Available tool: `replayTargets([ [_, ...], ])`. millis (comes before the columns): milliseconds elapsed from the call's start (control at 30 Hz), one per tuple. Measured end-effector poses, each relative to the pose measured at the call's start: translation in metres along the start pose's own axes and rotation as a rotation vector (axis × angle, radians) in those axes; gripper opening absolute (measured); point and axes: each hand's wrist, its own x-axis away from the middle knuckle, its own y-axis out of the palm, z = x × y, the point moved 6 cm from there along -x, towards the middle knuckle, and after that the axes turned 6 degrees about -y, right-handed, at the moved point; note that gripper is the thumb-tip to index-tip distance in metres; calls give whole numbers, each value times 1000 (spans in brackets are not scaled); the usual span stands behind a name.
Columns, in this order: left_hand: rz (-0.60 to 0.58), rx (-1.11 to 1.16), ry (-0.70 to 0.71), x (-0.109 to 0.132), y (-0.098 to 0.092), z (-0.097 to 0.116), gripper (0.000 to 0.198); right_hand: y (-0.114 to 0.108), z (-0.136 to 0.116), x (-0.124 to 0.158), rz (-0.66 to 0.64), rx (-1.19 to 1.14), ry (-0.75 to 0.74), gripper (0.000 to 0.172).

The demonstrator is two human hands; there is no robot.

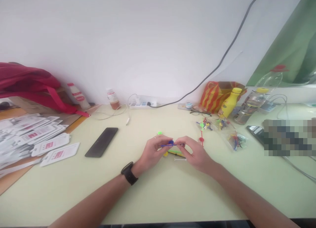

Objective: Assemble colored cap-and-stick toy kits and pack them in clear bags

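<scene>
Over the middle of the pale table, my left hand (156, 150) and my right hand (195, 154) pinch a small blue plastic piece (170, 144) between them. It is a thin rod with a round disc, and its far end is hidden by my right fingertips. Beneath and around my hands lie a green and a black rod (177, 153), a yellow round piece (165, 154) and a white stick (180, 159). Just behind my left hand is a bright green piece (159, 133). To the right of my right hand stands out a red rod with a disc (201, 139).
Small plastic bags of coloured parts (235, 141) lie at the right, near eyeglasses (200, 113), a yellow bottle (230, 103) and a striped bag (209, 95). A black phone (101, 142) rests at the left beside a heap of white badges (49, 144). A power strip (142, 104) sits against the wall.
</scene>
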Motion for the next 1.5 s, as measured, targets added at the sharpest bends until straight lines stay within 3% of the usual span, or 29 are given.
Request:
replayTargets([
  [267, -28, 4, 8, 3, 5, 5, 25, -1, -4, 0, -72, 116, -117, 22],
  [433, 10, -96, 50, 5, 1, 2, 24, -5, 2, -1, -35, 183, 7, 15],
  [567, 25, -243, 123, 8, 1, 10, 20, -11, 10, -2, -7, -4, 206, 18],
  [700, 12, -324, 192, 10, 5, 22, 17, -10, 13, -4, -30, -252, 304, 22],
  [1067, 10, -386, 245, 15, 9, 33, 12, -5, 13, -3, -23, -395, 351, 24],
  [1300, -143, -133, 83, 13, 18, 30, 16, -6, 22, -4, 21, -408, 356, 29],
  [1500, -34, 48, -45, 5, 11, 12, 26, -31, 23, -4, 239, -95, 263, 26],
])
